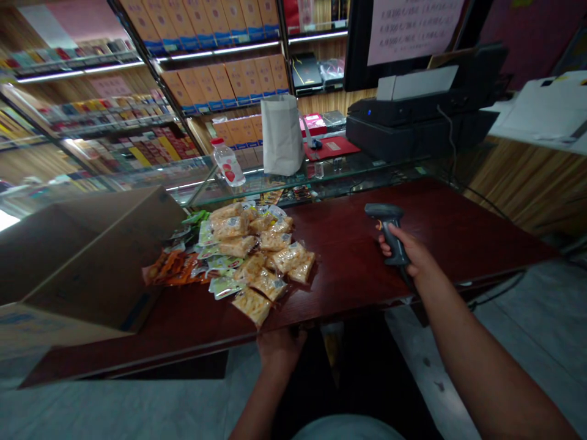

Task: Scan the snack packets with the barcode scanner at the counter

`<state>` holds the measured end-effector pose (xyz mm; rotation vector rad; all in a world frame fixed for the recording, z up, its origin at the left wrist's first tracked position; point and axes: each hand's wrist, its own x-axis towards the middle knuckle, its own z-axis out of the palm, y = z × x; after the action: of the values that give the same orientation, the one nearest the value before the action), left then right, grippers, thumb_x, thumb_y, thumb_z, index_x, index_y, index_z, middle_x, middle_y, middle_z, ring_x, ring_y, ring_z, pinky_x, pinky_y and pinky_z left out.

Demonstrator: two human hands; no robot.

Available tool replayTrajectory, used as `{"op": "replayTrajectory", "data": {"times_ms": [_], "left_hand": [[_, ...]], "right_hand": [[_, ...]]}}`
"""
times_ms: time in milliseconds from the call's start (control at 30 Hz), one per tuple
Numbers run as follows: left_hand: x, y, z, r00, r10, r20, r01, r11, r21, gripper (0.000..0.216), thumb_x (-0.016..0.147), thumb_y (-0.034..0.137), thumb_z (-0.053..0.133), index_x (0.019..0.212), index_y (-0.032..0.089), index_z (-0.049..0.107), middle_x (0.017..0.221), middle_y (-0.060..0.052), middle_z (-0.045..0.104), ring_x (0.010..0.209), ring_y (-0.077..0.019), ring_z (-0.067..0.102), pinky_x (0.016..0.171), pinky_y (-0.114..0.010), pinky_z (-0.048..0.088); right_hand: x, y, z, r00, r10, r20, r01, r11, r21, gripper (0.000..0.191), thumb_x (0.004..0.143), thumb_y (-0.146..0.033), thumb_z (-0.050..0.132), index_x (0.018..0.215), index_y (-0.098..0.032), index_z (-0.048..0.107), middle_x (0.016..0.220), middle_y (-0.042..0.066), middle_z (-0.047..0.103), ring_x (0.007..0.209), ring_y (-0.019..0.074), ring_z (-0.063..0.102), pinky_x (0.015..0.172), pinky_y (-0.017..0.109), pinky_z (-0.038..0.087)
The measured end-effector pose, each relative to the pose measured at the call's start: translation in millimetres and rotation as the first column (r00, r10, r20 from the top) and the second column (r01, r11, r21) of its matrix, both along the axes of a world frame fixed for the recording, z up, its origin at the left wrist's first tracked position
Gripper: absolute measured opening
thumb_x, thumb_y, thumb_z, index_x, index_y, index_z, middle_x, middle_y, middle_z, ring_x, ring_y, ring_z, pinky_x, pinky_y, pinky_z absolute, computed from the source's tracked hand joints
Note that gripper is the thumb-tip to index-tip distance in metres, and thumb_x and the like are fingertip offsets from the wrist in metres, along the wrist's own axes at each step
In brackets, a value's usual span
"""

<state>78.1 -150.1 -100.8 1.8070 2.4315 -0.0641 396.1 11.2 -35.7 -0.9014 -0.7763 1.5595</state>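
Note:
My right hand (pixel 410 247) is wrapped round the handle of a dark grey barcode scanner (pixel 385 212), held above the right part of the reddish-brown table (pixel 339 244). Its cable hangs below the grip. Down at the table's front edge is my left hand (pixel 279 347), just below the nearest clear-wrapped snack packet (pixel 252 307); its fingers are mostly hidden in shadow. A pile of similar pale yellow snack packets (pixel 275 241) lies left of the scanner. Green-and-white packets (pixel 227 286) and orange packets (pixel 177 267) lie along the pile's left side.
A large open cardboard box (pixel 105 256) stands at the left. Behind the table, a glass counter (pixel 330 171) carries a bottle with a red cap (pixel 228 164), a white paper bag (pixel 282 134) and a black register machine (pixel 413 125). Stocked shelves (pixel 220 52) rise behind.

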Motion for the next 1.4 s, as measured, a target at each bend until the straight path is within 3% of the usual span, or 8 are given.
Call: {"op": "replayTrajectory", "data": {"times_ms": [167, 267, 500, 1400], "left_hand": [[6.6, -32.4, -4.5, 0.999, 0.036, -0.041, -0.038, 0.998, -0.049, 0.065, 0.081, 0.045, 0.056, 0.137, 0.01, 0.051, 0.133, -0.022, 0.055, 0.123, -0.0369, 0.049, 0.089, -0.043, 0.047], [6.8, -37.4, -3.1, 0.996, 0.085, -0.016, -0.086, 0.992, -0.087, 0.074, 0.082, 0.046, 0.055, 0.144, 0.008, 0.04, 0.137, -0.024, 0.05, 0.123, -0.0369, 0.049, 0.088, -0.042, 0.047], [0.3, -41.2, -4.4, 0.986, 0.16, 0.049, -0.152, 0.979, -0.134, 0.081, 0.083, 0.054, 0.05, 0.149, 0.008, 0.033, 0.141, -0.025, 0.045, 0.121, -0.0386, 0.049, 0.088, -0.045, 0.047], [-1.0, -35.5, 2.4, 0.993, 0.12, 0.02, -0.114, 0.975, -0.191, 0.082, 0.082, 0.057, 0.052, 0.149, 0.013, 0.034, 0.134, -0.024, 0.051, 0.117, -0.0375, 0.055, 0.085, -0.043, 0.048]], "right_hand": [[0.3, -1.3, 1.2, 1.0, 0.003, -0.017, -0.003, 1.0, -0.001, 0.028, 0.075, -0.041, 0.078, 0.091, -0.019, 0.072, 0.064, -0.001, 0.067, 0.046, 0.0089, 0.055, 0.038, 0.016, 0.047], [1.0, -2.0, 2.0, 1.0, 0.002, -0.02, -0.002, 1.0, 0.002, 0.028, 0.076, -0.042, 0.077, 0.091, -0.019, 0.072, 0.065, -0.001, 0.067, 0.047, 0.0088, 0.054, 0.038, 0.016, 0.047], [1.6, -3.8, 4.5, 1.0, 0.007, -0.018, -0.007, 1.0, 0.004, 0.022, 0.079, -0.04, 0.072, 0.09, -0.021, 0.071, 0.065, -0.002, 0.064, 0.046, 0.0101, 0.053, 0.037, 0.018, 0.045], [3.1, -3.6, 3.4, 1.0, -0.006, -0.013, 0.006, 1.0, -0.005, 0.022, 0.082, -0.041, 0.07, 0.088, -0.02, 0.071, 0.066, -0.001, 0.065, 0.046, 0.0092, 0.053, 0.038, 0.017, 0.046]]}}
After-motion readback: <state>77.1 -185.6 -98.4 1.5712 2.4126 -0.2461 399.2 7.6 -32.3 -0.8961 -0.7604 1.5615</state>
